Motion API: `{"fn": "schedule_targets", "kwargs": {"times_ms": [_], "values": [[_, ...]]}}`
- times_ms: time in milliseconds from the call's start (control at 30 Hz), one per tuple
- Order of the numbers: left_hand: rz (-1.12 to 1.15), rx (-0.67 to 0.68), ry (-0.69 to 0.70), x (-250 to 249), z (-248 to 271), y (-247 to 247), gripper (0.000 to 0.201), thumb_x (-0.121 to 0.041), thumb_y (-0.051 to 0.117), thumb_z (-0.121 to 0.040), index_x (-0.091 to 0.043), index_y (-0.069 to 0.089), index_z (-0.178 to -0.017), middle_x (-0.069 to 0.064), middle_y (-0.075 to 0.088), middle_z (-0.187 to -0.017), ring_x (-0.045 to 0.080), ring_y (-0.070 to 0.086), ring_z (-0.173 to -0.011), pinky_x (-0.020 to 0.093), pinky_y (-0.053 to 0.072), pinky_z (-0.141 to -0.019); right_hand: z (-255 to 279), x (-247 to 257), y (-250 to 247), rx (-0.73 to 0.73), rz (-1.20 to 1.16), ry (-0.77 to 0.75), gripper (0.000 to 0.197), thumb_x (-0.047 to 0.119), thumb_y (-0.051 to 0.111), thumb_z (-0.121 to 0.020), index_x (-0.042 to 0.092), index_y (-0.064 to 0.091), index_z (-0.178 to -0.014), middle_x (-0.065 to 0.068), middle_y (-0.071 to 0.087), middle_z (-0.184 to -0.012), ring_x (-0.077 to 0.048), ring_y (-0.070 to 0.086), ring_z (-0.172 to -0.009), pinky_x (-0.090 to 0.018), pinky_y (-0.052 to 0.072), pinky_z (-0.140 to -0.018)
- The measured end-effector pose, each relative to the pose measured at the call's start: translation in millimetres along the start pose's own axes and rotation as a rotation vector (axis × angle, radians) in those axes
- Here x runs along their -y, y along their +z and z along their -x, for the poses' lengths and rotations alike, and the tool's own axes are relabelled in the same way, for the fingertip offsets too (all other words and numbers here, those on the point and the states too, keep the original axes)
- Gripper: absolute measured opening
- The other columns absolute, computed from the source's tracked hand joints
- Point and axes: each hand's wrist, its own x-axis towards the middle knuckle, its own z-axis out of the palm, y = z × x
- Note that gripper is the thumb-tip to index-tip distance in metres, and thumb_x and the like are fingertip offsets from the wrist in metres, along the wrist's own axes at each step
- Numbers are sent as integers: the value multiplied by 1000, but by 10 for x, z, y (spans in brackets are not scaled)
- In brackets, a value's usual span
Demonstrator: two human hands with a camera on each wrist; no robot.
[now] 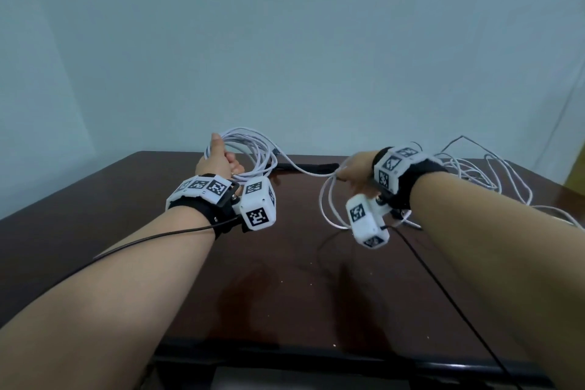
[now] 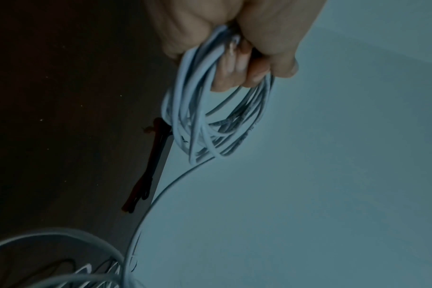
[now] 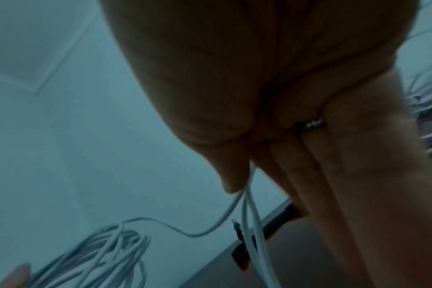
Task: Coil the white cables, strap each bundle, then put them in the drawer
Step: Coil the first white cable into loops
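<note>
My left hand (image 1: pixel 221 158) grips a coil of white cable (image 1: pixel 253 152) above the far middle of the dark table (image 1: pixel 126 215); in the left wrist view its fingers (image 2: pixel 237 64) curl round the coil's loops (image 2: pixel 210 120). A loose strand (image 1: pixel 304 169) runs from the coil to my right hand (image 1: pixel 351 172), which pinches it between thumb (image 3: pixel 232 171) and fingers, with a slack loop (image 1: pixel 329 209) hanging below. The right wrist view shows the strand (image 3: pixel 249 214) and the coil (image 3: pixel 106 251). More white cable (image 1: pixel 481 174) lies tangled at the far right.
Black straps (image 1: pixel 316 166) lie along the table's far edge between my hands; the left wrist view shows them as dark strips (image 2: pixel 150 169). A pale wall stands behind the table. Black sensor leads run from both wrist units across the tabletop toward me.
</note>
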Motion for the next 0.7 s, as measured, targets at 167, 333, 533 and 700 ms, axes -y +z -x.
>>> {"fn": "schedule_targets", "kwargs": {"times_ms": [167, 333, 533, 700], "values": [[47, 30, 16, -4, 29, 42, 44, -45, 52, -94, -14, 40, -66, -7, 40, -43, 8, 28, -32, 17, 25, -36, 51, -71, 240, -28, -245, -108, 17, 22, 64, -88, 6, 65, -81, -9, 67, -73, -14, 56, -48, -18, 41, -38], [76, 70, 30, -102, 60, 70, 45, -46, 50, -94, -15, 38, -65, -8, 39, -41, 7, 27, -31, 16, 25, -35, -168, -58, 453, -472, -128, -275, 39, 15, 70, -74, 15, 50, -107, -3, 56, -93, -22, 57, -84, -31, 49, -73], [112, 66, 24, -273, -61, -24, 48, -51, 49, -93, -15, 37, -62, -7, 39, -43, 8, 29, -31, 16, 27, -36, -237, -129, 470, -295, 340, -50, 26, 29, 53, -91, 13, 66, -107, -10, 65, -111, -26, 60, -90, -30, 48, -76], [111, 48, 41, -223, -15, -30, 45, -44, 50, -95, -15, 37, -63, -7, 40, -43, 7, 27, -32, 16, 25, -35, -223, -49, 373, -382, 383, -64, 26, 28, 52, -89, 8, 69, -89, -9, 65, -86, -24, 60, -77, -30, 50, -69]]}}
